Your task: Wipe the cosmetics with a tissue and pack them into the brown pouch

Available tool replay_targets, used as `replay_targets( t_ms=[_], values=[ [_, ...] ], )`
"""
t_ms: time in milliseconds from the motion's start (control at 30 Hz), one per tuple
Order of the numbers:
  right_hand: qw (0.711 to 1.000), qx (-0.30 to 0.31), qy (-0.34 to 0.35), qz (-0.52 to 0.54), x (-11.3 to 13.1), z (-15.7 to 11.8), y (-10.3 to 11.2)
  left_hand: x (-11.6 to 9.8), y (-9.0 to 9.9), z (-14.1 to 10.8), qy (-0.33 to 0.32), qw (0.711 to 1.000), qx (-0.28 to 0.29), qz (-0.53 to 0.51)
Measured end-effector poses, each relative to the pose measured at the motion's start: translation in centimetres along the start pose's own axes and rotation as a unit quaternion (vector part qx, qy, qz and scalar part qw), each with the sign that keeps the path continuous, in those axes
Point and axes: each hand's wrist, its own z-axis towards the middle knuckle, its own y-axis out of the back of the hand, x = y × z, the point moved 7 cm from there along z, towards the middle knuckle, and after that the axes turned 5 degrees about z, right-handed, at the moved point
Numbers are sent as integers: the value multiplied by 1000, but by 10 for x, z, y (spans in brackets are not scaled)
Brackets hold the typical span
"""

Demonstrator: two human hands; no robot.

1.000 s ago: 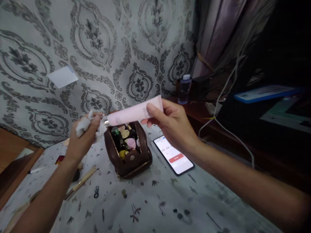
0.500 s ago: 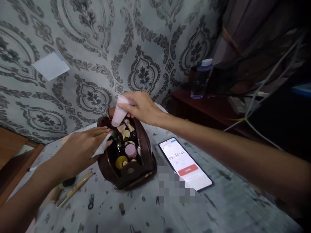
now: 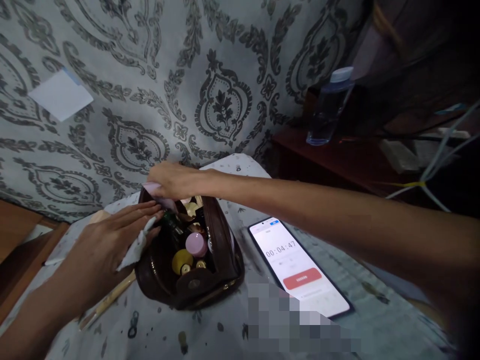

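Note:
A brown zip-up cosmetic bag lies unzipped on the table. My right hand is at the bag's far left end, its fingers closed on a pink tube that is partly inside; the hand hides some of the tube. With a crumpled white tissue held between thumb and fingers, my left hand rests at the bag's left edge, fingertips over the opening. Inside are a round pink lid, a yellow round item, a dark green bottle and other cosmetics.
To the right of the bag lies a phone with a running timer. A clear bottle stands on a dark red surface at the back right, near white cables. A beige stick-like item lies at the left, below my forearm.
My right hand has moved left and lowered the pink tube into the bag's far left end. My left hand stays by the bag's edge with the tissue. The view has shifted slightly.

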Motion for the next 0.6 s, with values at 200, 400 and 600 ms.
replay_targets(
  t_ms=[200,400,600],
  values=[
    [992,109,34,-60,-1,9,-28,-4,2,-3,-30,999,-24,-6],
    [993,92,51,-56,-6,10,-29,-4,2,-5,-20,999,-24,-16],
    [984,151,37,-83,2,0,-21,-7,3,-5,-25,1000,-9,6]
  ],
)
